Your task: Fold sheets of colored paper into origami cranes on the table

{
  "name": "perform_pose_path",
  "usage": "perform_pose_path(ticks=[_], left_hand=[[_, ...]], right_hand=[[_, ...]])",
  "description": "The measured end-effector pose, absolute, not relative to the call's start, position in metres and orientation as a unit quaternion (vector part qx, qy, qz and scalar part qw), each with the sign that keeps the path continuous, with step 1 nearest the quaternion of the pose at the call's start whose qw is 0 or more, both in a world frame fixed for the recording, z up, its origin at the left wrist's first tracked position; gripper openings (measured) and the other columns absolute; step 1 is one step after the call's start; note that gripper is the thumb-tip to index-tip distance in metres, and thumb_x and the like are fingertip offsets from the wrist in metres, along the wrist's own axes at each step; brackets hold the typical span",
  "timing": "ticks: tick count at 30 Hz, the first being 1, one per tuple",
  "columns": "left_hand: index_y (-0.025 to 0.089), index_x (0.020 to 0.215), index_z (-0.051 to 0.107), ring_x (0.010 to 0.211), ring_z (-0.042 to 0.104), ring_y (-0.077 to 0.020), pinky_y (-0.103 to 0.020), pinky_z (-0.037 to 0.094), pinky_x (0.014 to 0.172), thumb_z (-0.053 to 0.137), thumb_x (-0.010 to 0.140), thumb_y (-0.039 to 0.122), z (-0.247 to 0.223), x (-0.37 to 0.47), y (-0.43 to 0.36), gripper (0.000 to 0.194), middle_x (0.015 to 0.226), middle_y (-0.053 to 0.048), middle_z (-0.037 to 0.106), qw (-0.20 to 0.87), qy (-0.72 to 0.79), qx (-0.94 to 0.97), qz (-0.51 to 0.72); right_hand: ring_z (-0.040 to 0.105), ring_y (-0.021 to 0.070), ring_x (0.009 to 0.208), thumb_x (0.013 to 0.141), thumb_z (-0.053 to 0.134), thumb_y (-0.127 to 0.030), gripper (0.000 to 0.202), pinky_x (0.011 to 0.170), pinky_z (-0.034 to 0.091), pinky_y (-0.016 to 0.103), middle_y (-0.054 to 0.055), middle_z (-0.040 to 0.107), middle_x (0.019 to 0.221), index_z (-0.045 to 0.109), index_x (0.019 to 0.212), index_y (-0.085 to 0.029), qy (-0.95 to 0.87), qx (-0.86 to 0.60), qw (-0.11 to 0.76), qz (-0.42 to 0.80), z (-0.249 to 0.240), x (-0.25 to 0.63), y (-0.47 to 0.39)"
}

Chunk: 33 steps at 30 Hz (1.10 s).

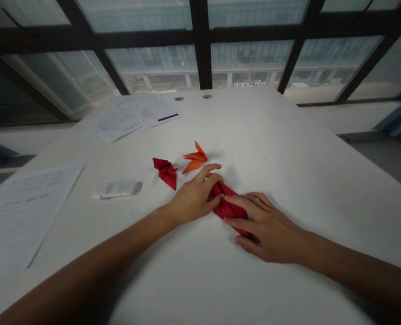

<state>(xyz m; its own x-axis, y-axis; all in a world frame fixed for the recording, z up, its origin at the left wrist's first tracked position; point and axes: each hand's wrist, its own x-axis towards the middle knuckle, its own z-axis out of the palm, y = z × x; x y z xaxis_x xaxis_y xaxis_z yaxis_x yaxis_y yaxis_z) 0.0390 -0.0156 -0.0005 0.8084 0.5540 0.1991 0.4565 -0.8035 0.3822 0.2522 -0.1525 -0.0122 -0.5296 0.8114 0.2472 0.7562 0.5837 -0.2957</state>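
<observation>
A red folded sheet of origami paper [232, 208] lies at a slant on the white table, between both hands. My left hand [197, 194] is closed on its upper left end, with the thumb on the paper's face and the index finger raised past the far edge. Across the lower right part rests my right hand [269, 225], its fingers over the paper and its thumb by the near edge. Both hands cover parts of the folds. Just beyond my left hand lie an orange origami figure [196, 158] and a red origami figure [166, 171].
A small white object with printing, perhaps an eraser [121, 189], lies left of the red figure. Printed sheets [129, 118] overlap at the far left, and another sheet [27, 212] lies nearer. Dark-framed windows [203, 54] stand behind the white table [186, 280].
</observation>
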Motion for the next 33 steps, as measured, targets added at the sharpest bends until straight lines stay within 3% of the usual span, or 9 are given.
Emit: perform_pose_path(ticks=[2,6,11,15,20,25,33], left_hand=[[0.023,0.127,0.054,0.124,0.060,-0.0300,-0.045,0.061,0.089,0.059,0.095,0.030,-0.007,0.040,-0.015,0.033,0.156,-0.013,0.040,0.147,0.278,0.934,0.168],[0.024,0.129,0.054,0.121,0.062,-0.0281,-0.045,0.061,0.090,0.053,0.100,0.030,-0.014,0.040,-0.015,0.030,0.153,-0.012,0.042,0.140,0.279,0.934,0.174],[0.023,0.120,0.062,0.131,0.054,-0.0254,-0.044,0.050,0.111,0.046,0.103,0.025,-0.013,0.039,-0.013,0.024,0.151,-0.010,0.044,0.161,0.237,0.938,0.197],[0.025,0.112,0.066,0.129,0.055,-0.0274,-0.047,0.053,0.106,0.057,0.099,0.031,-0.016,0.040,-0.013,0.018,0.146,-0.007,0.049,0.140,0.270,0.934,0.189],[0.021,0.103,0.066,0.127,0.056,-0.0262,-0.047,0.050,0.109,0.059,0.096,0.022,-0.022,0.044,-0.011,0.009,0.138,-0.009,0.054,0.133,0.294,0.919,0.226],[0.020,0.110,0.061,0.130,0.053,-0.0261,-0.048,0.047,0.113,0.063,0.093,0.015,-0.023,0.045,-0.013,0.018,0.137,-0.010,0.051,0.128,0.308,0.904,0.266],[0.020,0.118,0.057,0.127,0.054,-0.0221,-0.042,0.048,0.110,0.045,0.098,0.010,-0.018,0.043,-0.012,0.025,0.131,-0.011,0.054,0.153,0.298,0.896,0.291]], right_hand=[[0.047,0.0313,0.138,0.095,0.062,-0.040,0.040,0.115,0.032,0.054,0.010,0.049,0.156,0.065,0.132,-0.026,-0.873,-0.447,0.175,0.083,-0.012,0.252,-0.152],[0.048,0.0320,0.137,0.098,0.058,-0.044,0.044,0.116,0.029,0.056,0.006,0.062,0.145,0.061,0.138,-0.025,-0.876,-0.444,0.166,0.091,-0.014,0.253,-0.152],[0.046,0.0326,0.140,0.098,0.058,-0.044,0.045,0.117,0.028,0.056,0.006,0.061,0.147,0.061,0.139,-0.026,-0.875,-0.447,0.162,0.088,-0.015,0.253,-0.151],[0.047,0.0317,0.139,0.099,0.057,-0.042,0.045,0.118,0.028,0.054,0.005,0.060,0.148,0.059,0.140,-0.025,-0.881,-0.440,0.159,0.072,-0.014,0.252,-0.151],[0.050,0.0329,0.136,0.100,0.055,-0.044,0.048,0.121,0.023,0.057,0.008,0.064,0.143,0.058,0.141,-0.020,-0.893,-0.421,0.155,0.035,-0.016,0.248,-0.155],[0.051,0.0335,0.137,0.099,0.055,-0.048,0.053,0.118,0.032,0.055,0.011,0.060,0.148,0.057,0.142,-0.017,-0.887,-0.438,0.143,0.031,-0.020,0.242,-0.163],[0.048,0.0360,0.141,0.097,0.057,-0.052,0.058,0.117,0.037,0.055,0.014,0.053,0.154,0.055,0.145,-0.020,-0.885,-0.447,0.125,0.042,-0.017,0.232,-0.176]])
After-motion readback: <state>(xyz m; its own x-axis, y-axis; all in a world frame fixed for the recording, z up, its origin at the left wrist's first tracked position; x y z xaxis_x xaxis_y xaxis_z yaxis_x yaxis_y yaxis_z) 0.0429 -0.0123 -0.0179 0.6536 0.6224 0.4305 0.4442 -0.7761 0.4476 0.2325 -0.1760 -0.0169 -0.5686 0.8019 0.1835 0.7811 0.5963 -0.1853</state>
